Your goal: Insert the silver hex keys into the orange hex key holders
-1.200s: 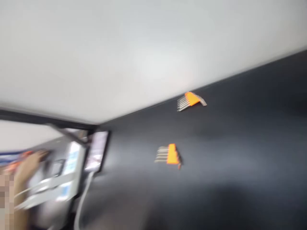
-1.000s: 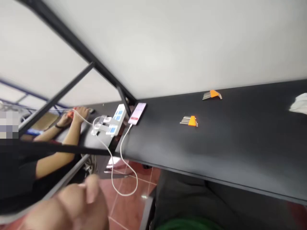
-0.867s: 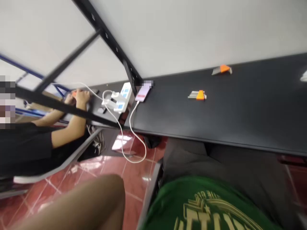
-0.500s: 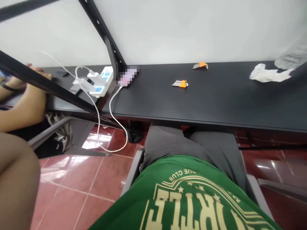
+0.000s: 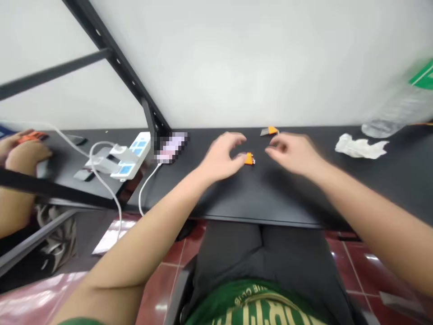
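Observation:
My left hand [image 5: 225,155] reaches over the black table from the left, thumb and fingers apart. Its thumb covers part of the nearer hex key set [image 5: 249,158], whose orange holder shows just beyond the thumb tip; whether they touch I cannot tell. From the other side comes my right hand [image 5: 293,152], fingers loosely curled with a gap to the thumb and nothing seen between them. Close behind its fingertips lies a second hex key set [image 5: 271,130] in an orange holder, near the wall.
To the left, a phone [image 5: 172,146] on a white cable lies beside a power strip [image 5: 132,155] with plugged-in chargers. A black metal frame [image 5: 131,85] rises there, with a co-worker's hands [image 5: 25,149] beyond. Crumpled tissue [image 5: 360,146] and a clear bottle [image 5: 389,119] are at right.
Both my hands have come into view over the table, on either side of the nearer hex key set. The view has tilted up, showing more wall and more of the bottle.

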`<state>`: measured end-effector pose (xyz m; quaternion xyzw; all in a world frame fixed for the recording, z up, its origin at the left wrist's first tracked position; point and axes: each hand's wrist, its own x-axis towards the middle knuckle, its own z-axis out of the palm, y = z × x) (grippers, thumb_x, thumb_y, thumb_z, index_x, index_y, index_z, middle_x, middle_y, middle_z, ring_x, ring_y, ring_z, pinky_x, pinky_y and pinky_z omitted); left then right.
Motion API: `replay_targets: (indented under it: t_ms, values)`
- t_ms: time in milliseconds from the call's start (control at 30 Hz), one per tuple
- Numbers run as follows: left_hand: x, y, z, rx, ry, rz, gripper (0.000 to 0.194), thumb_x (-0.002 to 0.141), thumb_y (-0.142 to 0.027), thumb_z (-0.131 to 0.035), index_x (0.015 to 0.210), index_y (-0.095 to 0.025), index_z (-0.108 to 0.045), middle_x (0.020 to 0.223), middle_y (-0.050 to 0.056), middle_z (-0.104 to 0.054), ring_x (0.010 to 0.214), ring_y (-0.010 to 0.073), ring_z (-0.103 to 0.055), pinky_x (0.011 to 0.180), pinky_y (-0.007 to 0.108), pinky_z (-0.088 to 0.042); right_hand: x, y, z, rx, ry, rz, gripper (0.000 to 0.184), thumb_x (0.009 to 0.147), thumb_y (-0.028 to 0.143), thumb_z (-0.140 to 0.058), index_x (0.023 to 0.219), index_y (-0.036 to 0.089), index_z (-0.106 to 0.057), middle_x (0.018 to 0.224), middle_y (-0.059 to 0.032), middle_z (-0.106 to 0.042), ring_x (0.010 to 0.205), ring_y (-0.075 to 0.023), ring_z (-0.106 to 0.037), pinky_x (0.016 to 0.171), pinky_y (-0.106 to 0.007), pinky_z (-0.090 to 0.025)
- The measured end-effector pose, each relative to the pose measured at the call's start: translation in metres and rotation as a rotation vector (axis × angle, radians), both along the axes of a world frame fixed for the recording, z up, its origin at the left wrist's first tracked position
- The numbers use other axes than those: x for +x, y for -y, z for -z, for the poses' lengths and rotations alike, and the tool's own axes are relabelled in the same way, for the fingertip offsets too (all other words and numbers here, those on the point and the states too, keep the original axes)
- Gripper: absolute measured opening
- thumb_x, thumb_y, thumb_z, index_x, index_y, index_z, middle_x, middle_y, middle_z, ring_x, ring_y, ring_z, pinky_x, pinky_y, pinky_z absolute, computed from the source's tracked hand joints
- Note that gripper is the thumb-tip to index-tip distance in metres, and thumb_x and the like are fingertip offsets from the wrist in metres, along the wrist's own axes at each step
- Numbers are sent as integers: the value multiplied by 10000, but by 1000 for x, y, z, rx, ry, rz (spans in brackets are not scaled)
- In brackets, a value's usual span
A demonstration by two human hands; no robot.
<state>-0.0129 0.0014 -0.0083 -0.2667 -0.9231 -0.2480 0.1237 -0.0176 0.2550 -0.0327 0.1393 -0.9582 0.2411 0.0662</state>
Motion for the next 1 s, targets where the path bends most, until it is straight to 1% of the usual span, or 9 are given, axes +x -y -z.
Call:
replay_targets:
  t_ms: [100, 167, 233, 300, 367, 567, 767, 867, 1000]
  values:
    - [-33, -5, 26, -239, 133, 106, 844, 764, -480, -762, 1486, -171, -452, 1463, 142, -510, 1277, 337, -514, 1062, 501, -474, -16, 17, 15, -26, 97, -20, 298, 898, 498, -642, 966, 208, -635, 788, -32, -668, 698, -184, -603, 648, -322, -440]
    - [-48, -7, 38, -265, 183, 131, 778, 779, -504, -744, 1450, -192, -505, 1362, 134, -575, 1216, 328, -546, 1028, 479, -486, -21, 25, 25, -46, 120, -33, 236, 901, 450, -619, 916, 216, -596, 783, -32, -664, 688, -183, -593, 630, -320, -406]
    - [-57, -8, 45, -224, 194, 176, 504, 820, -481, -717, 1246, -219, -658, 1198, 89, -638, 1110, 275, -588, 982, 416, -498, -25, 31, 33, -58, 126, -73, 214, 898, 429, -612, 873, 220, -575, 802, -31, -660, 700, -181, -585, 637, -319, -391]
    - [-60, -7, 48, -179, 210, 198, 330, 839, -473, -707, 1057, -225, -705, 1056, 59, -656, 1004, 238, -610, 919, 380, -505, -26, 35, 39, -50, 102, -93, 217, 904, 430, -598, 846, 223, -566, 827, -29, -654, 760, -196, -585, 698, -337, -398]
    - [-60, -6, 50, -131, 249, 185, 301, 830, -480, -721, 977, -220, -693, 1014, 48, -656, 962, 228, -612, 872, 367, -505, -26, 37, 44, -22, 66, -110, 187, 908, 395, -589, 841, 222, -569, 853, -33, -651, 820, -212, -585, 768, -367, -398]
    - [-64, -2, 55, -88, 304, 140, 319, 800, -460, -766, 966, -215, -647, 1024, 42, -649, 956, 232, -599, 858, 377, -486, -23, 32, 51, 25, 44, -183, 134, 924, 277, -559, 1046, 228, -582, 972, -49, -640, 918, -225, -581, 832, -397, -407]
    - [-63, 0, 56, -88, 269, 155, 323, 795, -442, -772, 974, -217, -626, 998, 35, -640, 920, 221, -591, 862, 372, -471, -23, 25, 46, 15, 31, -135, 253, 804, 106, -538, 1030, 219, -554, 1057, -54, -614, 952, -219, -559, 841, -382, -421]
    - [-61, -1, 57, -99, 262, 144, 312, 800, -435, -761, 984, -220, -628, 985, 30, -639, 914, 219, -590, 844, 369, -465, -23, 27, 41, -65, 48, -135, 198, 823, 152, -576, 1005, 227, -558, 1038, -39, -620, 942, -213, -556, 837, -371, -416]
    - [-61, -3, 57, -111, 249, 143, 301, 811, -437, -738, 983, -217, -626, 977, 26, -639, 908, 216, -591, 841, 377, -457, -22, 34, 41, -70, 69, -181, 44, 907, 261, -576, 880, 227, -568, 952, -19, -632, 882, -201, -549, 794, -365, -380]
